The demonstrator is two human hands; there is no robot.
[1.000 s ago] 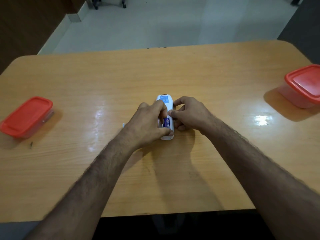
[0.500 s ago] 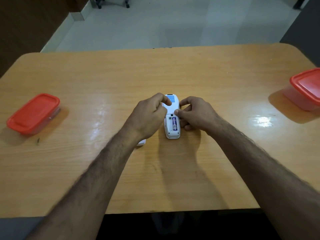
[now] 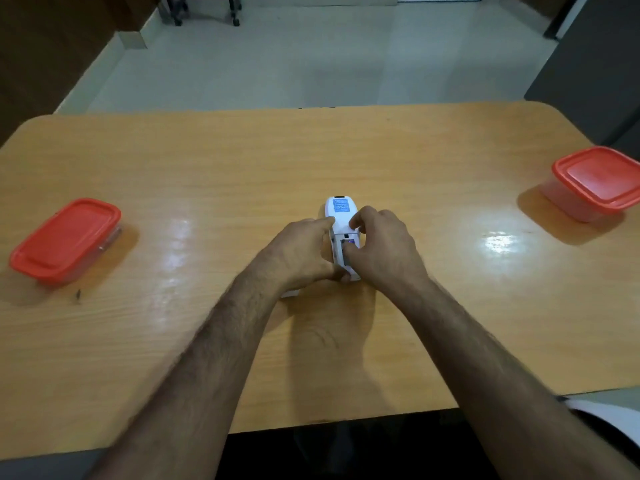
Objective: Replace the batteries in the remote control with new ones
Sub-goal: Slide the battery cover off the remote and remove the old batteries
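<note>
Shifting: right hand (image 3: pixel 384 251) onto battery (image 3: pixel 349 242).

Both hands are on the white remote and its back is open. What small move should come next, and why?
Probably the right hand should pry out the battery under its thumb. The remote lies face down on the table, the compartment is open with a purple battery visible, and the left hand steadies the body. Both red-lidded boxes are shut.

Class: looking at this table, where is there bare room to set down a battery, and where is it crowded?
Bare wood lies between the left box and the left hand, between the right hand and the right box, and beyond the remote to the table's far edge. It is crowded around the remote, where both hands meet.
</note>
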